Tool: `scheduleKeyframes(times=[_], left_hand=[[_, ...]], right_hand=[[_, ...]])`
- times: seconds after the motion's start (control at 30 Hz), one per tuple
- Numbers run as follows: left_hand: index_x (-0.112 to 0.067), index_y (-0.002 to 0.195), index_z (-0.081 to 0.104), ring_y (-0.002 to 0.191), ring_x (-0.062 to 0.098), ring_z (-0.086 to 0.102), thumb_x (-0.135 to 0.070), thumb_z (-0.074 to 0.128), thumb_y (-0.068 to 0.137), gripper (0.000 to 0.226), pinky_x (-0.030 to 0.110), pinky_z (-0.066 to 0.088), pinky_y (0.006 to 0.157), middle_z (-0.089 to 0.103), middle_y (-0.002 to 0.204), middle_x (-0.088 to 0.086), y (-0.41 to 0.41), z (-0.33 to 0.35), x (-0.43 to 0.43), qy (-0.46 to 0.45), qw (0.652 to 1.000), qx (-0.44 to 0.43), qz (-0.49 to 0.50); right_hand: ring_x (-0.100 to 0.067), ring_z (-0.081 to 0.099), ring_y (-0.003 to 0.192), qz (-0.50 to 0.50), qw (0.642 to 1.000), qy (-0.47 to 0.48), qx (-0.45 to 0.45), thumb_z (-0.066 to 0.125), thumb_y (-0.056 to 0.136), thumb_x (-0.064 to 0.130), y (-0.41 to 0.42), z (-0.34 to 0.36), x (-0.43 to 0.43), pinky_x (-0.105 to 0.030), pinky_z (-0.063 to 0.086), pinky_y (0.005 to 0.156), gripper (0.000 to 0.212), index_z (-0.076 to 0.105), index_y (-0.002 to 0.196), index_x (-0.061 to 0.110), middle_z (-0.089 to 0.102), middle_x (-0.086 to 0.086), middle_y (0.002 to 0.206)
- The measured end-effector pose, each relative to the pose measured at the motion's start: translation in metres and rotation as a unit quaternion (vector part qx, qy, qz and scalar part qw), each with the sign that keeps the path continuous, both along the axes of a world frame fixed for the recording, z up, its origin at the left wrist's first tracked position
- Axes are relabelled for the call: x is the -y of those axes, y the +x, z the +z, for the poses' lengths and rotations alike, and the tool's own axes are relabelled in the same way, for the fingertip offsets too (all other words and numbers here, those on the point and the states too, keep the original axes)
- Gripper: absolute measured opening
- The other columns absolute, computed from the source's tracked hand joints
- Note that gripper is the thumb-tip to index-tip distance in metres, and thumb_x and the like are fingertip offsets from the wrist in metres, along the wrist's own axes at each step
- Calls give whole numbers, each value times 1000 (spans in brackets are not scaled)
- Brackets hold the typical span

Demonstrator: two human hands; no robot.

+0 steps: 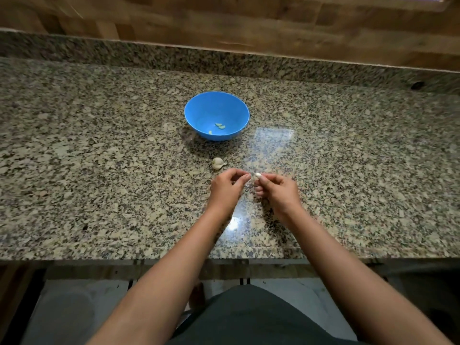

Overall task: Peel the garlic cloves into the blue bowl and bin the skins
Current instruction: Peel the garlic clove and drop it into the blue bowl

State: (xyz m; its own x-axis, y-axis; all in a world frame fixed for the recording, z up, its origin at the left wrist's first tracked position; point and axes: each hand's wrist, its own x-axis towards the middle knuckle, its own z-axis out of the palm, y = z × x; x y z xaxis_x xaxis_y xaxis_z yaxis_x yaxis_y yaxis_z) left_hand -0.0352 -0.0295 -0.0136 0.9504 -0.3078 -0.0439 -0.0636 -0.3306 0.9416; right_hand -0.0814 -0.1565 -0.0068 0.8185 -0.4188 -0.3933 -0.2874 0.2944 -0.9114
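Right hand [278, 192] pinches garlic clove [258, 175]; left hand [227, 188] curled beside it, hold unclear.

Only the pale tip of the garlic clove [258, 175] shows past the pinching fingertips of my right hand [278, 191], and whether the curled fingers of my left hand [227, 186] hold a scrap of skin is too small to tell. The peeled pieces [220, 125] in the blue bowl [199, 100] are too tiny to count surely, the wooden wall [224, 18] behind is blurred, and my forearms [174, 270] run off the bottom edge.
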Motion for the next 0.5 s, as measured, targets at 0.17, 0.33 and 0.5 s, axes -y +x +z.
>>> scheduleKeyframes(times=[0.17,0.33,0.5], left_hand=[[-13,88,66,75,6,62,-16,67,86,4,8,48,66,66,79,-5,-2,10,6,-59,998,-29,21],[-11,87,66,71,6,62,-15,69,84,6,19,51,66,66,78,-2,4,14,1,-101,994,-38,-3],[-6,85,64,72,10,59,-10,70,82,7,21,51,66,63,80,4,8,21,-4,-154,985,-75,-29]], right_hand=[[-17,59,63,4,996,71,62,59,86,-1,-5,7,-8,-21,54,62,22,59,105,-12,66,-14,81],[-19,62,64,28,988,127,83,56,87,-1,-6,19,-5,-25,57,64,9,63,92,-6,66,-12,75],[-17,65,61,54,985,151,66,60,82,-1,-4,30,-1,-26,57,65,5,65,82,-1,68,-10,70]])
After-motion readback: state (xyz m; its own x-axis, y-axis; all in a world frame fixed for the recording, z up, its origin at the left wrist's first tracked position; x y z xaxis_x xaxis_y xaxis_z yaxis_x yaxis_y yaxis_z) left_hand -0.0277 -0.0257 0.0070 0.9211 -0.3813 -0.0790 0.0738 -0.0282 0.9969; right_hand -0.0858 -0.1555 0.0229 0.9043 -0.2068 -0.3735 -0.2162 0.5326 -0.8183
